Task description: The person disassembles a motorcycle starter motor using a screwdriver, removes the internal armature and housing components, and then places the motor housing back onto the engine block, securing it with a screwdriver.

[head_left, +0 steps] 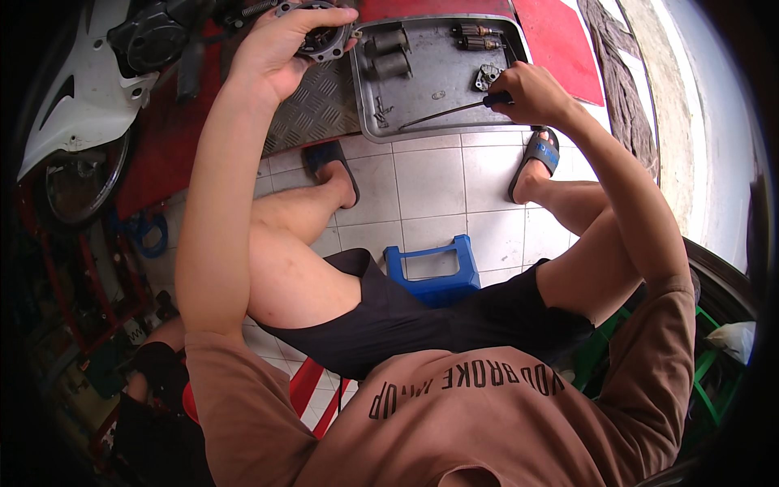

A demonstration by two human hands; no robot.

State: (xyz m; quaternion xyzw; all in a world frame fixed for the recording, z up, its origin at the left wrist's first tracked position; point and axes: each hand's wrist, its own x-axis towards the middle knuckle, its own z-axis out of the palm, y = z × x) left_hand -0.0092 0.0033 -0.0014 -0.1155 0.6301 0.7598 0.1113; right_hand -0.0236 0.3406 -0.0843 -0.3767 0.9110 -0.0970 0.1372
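Note:
My left hand [274, 50] is closed around a round metal motor part [331, 53], held up over the left rim of a metal tray [438, 77]. In my right hand [537, 91], above the tray's right side, is a screwdriver [442, 116] gripped by its dark handle, its long shaft pointing left over the tray's near edge. Two metal cylinders [391, 65] lie in the tray's left half. Two motor armatures [479, 42] rest at the far right. Beside my right fingers sits a small metal cover [487, 76], and small bolts [381, 110] lie near the left corner.
A patterned metal plate [312, 114] and red surface lie left of the tray. At far left stands a white motorbike [73, 97] with its wheel. A blue stool [438, 280] is between my legs on the tiled floor. Another person's limb [166, 334] shows at lower left.

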